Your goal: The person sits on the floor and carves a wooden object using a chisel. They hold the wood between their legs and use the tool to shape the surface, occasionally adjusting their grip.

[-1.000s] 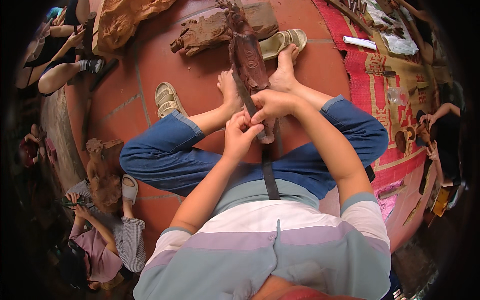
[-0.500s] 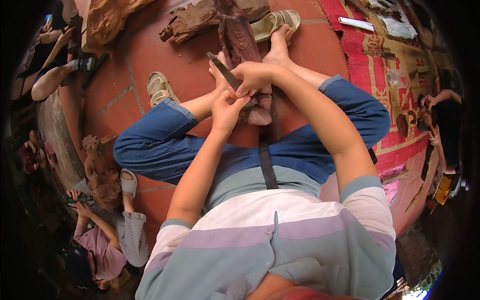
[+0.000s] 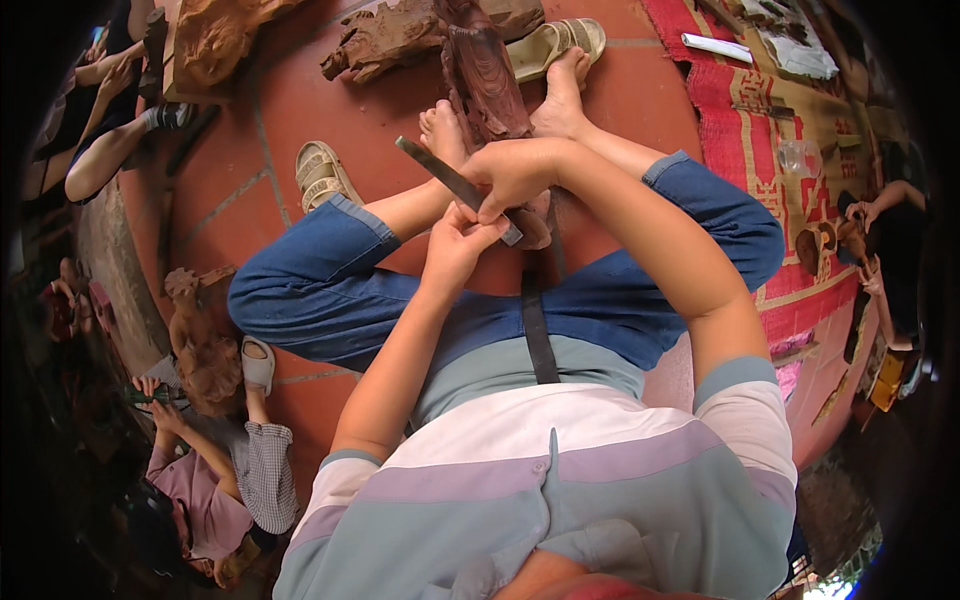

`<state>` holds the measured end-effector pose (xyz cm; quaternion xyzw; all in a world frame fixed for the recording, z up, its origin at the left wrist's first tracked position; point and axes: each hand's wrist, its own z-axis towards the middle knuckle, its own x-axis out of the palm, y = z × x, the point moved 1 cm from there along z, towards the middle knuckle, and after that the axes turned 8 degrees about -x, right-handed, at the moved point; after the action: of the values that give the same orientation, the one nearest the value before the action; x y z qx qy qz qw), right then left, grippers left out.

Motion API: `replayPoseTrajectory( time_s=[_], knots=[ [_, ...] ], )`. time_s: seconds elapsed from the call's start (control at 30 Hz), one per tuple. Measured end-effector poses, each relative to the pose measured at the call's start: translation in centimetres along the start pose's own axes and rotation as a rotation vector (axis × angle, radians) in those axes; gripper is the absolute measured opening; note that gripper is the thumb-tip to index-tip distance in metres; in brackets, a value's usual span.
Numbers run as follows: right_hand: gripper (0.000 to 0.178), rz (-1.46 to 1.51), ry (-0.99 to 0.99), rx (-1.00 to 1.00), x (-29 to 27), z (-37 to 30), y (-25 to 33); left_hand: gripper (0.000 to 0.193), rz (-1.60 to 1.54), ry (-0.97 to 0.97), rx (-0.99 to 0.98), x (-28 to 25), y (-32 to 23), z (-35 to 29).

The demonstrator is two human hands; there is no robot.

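Note:
A reddish-brown carved wooden figure point(image 3: 487, 80) lies between my bare feet, its lower end toward me. Across its near end slants a narrow, flat metal chisel point(image 3: 436, 169), one end up and left, the squared end down by the wood. My right hand point(image 3: 520, 172) is wrapped round the middle of the chisel from above. Fingers of my left hand point(image 3: 462, 240) are pinched on it lower down, close to the squared end. My hands cover part of the figure's near end, and the exact contact of chisel and wood is hidden.
Beyond the figure lies a rough wood piece point(image 3: 385, 42). Sandals point(image 3: 323, 172) rest by my feet. A large carved block point(image 3: 215, 45) stands far left, another carving point(image 3: 203, 345) nearer. A red and yellow mat point(image 3: 775, 200) spreads at right. Other people sit at both sides.
Both hands have shifted slightly toward me with the chisel. Its squared lower end now shows past my fingers. The figure looks nearly in the same place.

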<state>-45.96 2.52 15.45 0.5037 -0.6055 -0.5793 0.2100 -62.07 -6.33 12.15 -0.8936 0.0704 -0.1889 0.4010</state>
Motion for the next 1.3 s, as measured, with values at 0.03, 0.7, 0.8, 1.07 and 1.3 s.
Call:
replayPoseTrajectory(
  time_s=[0.03,0.7,0.8,1.07,1.3],
  knots=[
    [0.032,-0.010,0.019,0.015,0.2,-0.4,0.7,0.013,-0.071,-0.020,0.088,0.3,1.3,0.1],
    [0.032,-0.092,0.084,0.151,-1.0,0.9,2.3,0.014,-0.136,-0.077,-0.039,0.2,0.0,0.4],
    [0.028,-0.177,0.159,0.071,0.1,0.5,2.4,0.015,0.040,-0.056,0.225,0.4,2.5,-0.3],
    [0.023,-0.045,0.092,0.099,-0.7,2.0,0.1,0.024,-0.099,-0.110,0.083,0.3,0.9,1.0],
    [0.027,0.172,0.016,0.281,-0.7,0.1,-1.9,0.020,0.413,-0.216,0.214,0.2,2.1,2.9]
  ],
)
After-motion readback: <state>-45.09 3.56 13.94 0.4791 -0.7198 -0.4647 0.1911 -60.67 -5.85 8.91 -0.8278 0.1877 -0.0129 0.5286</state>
